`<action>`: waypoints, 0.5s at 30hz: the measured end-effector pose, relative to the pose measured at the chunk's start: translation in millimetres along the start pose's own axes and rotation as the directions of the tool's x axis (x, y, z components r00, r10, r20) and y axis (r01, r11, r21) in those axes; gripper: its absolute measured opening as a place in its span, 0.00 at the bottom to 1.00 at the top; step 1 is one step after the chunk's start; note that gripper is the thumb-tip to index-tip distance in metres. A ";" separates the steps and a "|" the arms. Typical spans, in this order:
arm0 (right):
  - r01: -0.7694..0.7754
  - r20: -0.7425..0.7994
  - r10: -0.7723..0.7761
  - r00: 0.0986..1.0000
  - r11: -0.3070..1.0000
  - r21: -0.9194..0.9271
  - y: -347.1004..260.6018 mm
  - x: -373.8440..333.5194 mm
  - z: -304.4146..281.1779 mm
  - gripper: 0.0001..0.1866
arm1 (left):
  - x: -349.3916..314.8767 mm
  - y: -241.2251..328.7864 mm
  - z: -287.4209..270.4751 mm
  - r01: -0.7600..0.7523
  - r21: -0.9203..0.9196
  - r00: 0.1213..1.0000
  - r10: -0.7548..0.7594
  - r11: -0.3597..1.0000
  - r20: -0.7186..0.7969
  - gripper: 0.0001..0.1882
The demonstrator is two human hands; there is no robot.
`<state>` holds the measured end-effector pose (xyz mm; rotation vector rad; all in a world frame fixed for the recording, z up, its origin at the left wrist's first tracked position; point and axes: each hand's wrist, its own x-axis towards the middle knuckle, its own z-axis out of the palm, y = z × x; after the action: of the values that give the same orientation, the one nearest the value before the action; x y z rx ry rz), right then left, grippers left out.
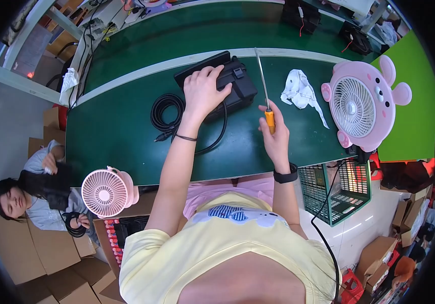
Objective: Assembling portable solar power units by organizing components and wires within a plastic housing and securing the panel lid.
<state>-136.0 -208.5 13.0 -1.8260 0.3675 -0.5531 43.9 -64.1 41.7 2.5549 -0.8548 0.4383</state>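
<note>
A black plastic box [240, 85] with a latch and a raised flat panel [202, 67] stands on the green bench. My left hand [203, 90] lies over it, fingers and thumb spread apart and touching it. A coiled black cable [165, 115] sits left of the box, and part of the cable loops past my left wrist. My right hand [277, 134] is closed around the orange handle of a screwdriver [263, 83]. Its long metal shaft points up and away, right of the box. To the right of the screwdriver lies a crumpled white cloth [299, 91].
A pink animal-shaped fan [359, 104] stands at the right bench edge, a small pink fan [107, 192] at the front left. A green crate [334, 195] is below on the right. Another person [45, 195] holds black cable at the left. Cardboard boxes [17, 243] surround that person.
</note>
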 end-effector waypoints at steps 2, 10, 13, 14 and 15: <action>0.012 0.030 -0.011 0.999 0.999 -0.045 -7.4 -3.6 -8.0 0.25 | 5.7 0.6 2.9 0.021 -0.003 0.999 -0.022 1.000 -0.036 0.27; 0.184 0.043 -0.179 0.983 0.939 -0.291 -25.1 -26.7 -19.4 0.19 | -1.2 -19.7 12.2 0.075 -0.215 0.956 -0.131 0.974 -0.261 0.15; 0.255 0.110 -0.230 0.967 0.859 -0.445 -31.8 -28.3 -16.5 0.18 | -4.6 -17.4 11.3 0.100 -0.132 0.958 -0.131 0.986 -0.254 0.16; 0.264 0.114 -0.239 0.964 0.839 -0.475 -31.9 -28.3 -15.1 0.18 | -5.2 -14.8 10.1 0.127 -0.103 0.957 -0.149 0.987 -0.250 0.16; 0.272 0.118 -0.247 0.962 0.819 -0.504 -31.8 -28.6 -14.3 0.17 | -6.5 -13.7 10.9 0.125 -0.102 0.958 -0.147 0.987 -0.247 0.16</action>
<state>-168.5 -195.5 41.5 -2.4345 0.2463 -0.6385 49.4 -56.0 25.7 2.3941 -0.5876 0.6537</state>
